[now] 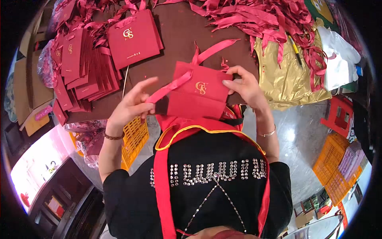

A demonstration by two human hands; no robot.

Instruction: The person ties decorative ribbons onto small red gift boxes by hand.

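A small red paper gift bag [185,101] with a gold logo lies tilted at the table's near edge, in front of my chest. My right hand [244,85] pinches its upper right corner between thumb and fingers. From the bag's face a red ribbon [171,86] runs down to the left; its end is pinched by my left hand [135,101], whose index finger sticks out. Another ribbon [217,50] rises from behind the bag's top edge and trails to the upper right.
Finished-looking red bags [85,71] lie stacked at the left, with a larger one [133,40] beside them. Loose red ribbons [254,20] heap at the back right over gold wrapping [278,87] and a yellow-black pen [295,51]. Orange crates [338,167] stand on the floor.
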